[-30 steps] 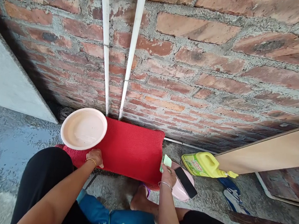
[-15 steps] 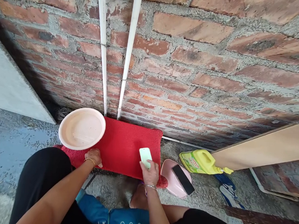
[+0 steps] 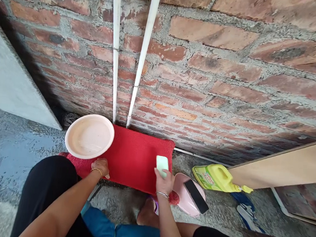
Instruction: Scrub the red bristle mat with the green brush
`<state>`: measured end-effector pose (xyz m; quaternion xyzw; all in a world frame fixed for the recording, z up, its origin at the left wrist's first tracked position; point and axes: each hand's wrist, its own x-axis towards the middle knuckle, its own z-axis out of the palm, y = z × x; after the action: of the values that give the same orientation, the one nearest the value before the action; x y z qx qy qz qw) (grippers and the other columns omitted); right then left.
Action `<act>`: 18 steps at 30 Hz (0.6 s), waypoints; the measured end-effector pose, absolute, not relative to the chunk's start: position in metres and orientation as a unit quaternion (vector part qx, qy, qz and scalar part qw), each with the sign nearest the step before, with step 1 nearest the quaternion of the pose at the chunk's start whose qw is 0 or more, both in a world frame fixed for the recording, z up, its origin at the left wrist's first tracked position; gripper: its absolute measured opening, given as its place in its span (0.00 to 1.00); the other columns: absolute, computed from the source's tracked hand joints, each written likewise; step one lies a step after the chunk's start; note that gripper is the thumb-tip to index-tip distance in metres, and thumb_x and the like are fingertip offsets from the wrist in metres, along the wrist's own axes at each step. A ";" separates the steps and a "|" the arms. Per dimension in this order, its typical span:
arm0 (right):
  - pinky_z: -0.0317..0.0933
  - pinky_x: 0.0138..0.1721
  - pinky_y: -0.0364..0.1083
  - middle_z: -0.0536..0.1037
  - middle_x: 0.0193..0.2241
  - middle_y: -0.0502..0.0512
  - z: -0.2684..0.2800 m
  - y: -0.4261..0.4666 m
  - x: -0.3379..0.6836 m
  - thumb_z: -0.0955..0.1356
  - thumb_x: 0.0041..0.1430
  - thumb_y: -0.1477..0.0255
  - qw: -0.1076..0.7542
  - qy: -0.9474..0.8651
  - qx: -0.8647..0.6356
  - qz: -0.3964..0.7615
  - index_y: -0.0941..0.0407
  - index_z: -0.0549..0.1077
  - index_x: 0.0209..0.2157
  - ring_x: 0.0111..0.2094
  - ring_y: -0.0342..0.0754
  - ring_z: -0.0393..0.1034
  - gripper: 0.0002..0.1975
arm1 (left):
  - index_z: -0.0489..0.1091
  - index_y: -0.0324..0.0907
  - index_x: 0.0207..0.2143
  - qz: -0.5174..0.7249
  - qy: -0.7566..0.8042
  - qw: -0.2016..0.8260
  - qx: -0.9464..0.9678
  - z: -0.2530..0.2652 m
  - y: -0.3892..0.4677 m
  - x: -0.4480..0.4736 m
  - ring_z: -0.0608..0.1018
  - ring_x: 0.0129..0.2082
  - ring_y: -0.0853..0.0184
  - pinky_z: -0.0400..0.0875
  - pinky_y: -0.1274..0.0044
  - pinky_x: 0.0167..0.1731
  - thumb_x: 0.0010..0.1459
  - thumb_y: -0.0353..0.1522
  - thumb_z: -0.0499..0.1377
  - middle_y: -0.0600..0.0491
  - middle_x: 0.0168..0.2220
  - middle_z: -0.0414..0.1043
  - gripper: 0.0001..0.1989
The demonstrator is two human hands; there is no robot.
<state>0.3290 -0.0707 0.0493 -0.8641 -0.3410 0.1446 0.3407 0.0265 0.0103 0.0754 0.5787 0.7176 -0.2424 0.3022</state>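
A red mat [image 3: 135, 157] with a fuzzy edge lies stretched flat over a low support against the wall. My left hand [image 3: 101, 167] is closed round its near edge, just below a pale pink basin [image 3: 89, 137] resting on the mat's left end. In my right hand [image 3: 164, 183] is a pale green scrub brush [image 3: 162, 164], an oblong block held by its near end over the mat's right part. Its underside is hidden. Right of that hand, a black oblong thing [image 3: 195, 195] lies across a pink plastic dish or lid [image 3: 185, 207].
A yellow detergent jug [image 3: 216, 177] lies tipped by a leaning tan board [image 3: 283, 163]. Two white pipes [image 3: 143, 55] run down the brick wall [image 3: 206, 64]. A grey slab [image 3: 16, 71] leans at left beside wet concrete. Blue-and-white slippers or cloth [image 3: 249, 215] lie at right.
My right hand and the brush have shifted slightly right over the mat. My left hand keeps its hold on the edge. The whole view has swung a little.
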 end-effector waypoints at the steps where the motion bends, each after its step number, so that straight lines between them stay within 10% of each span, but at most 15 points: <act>1: 0.61 0.43 0.52 0.71 0.37 0.56 0.049 -0.060 0.313 0.70 0.48 0.55 0.330 -0.388 -0.850 0.133 0.55 0.72 0.35 0.40 0.54 0.65 0.19 | 0.70 0.40 0.47 -0.241 0.716 0.303 0.581 0.077 0.010 0.027 0.74 0.49 0.49 0.72 0.67 0.40 0.20 0.34 0.74 0.38 0.51 0.71 0.44; 10: 0.57 0.42 0.47 0.70 0.36 0.53 0.059 0.008 0.242 0.71 0.46 0.65 0.171 -0.655 -0.726 0.119 0.51 0.74 0.35 0.37 0.49 0.64 0.13 | 0.71 0.40 0.44 -0.235 0.717 0.303 0.582 0.081 0.009 0.028 0.75 0.48 0.51 0.72 0.68 0.41 0.22 0.32 0.74 0.39 0.49 0.72 0.39; 18: 0.60 0.39 0.52 0.74 0.34 0.59 0.045 -0.042 0.362 0.70 0.44 0.57 0.269 -0.309 -0.909 0.081 0.55 0.73 0.34 0.40 0.59 0.67 0.18 | 0.70 0.41 0.45 -0.217 0.719 0.311 0.583 0.067 0.009 0.023 0.75 0.48 0.48 0.72 0.67 0.40 0.17 0.36 0.75 0.37 0.50 0.71 0.44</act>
<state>0.3617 -0.0419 0.0451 -0.9088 -0.3087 0.0811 0.2689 0.0232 0.0088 0.0673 0.5829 0.7185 -0.2166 0.3114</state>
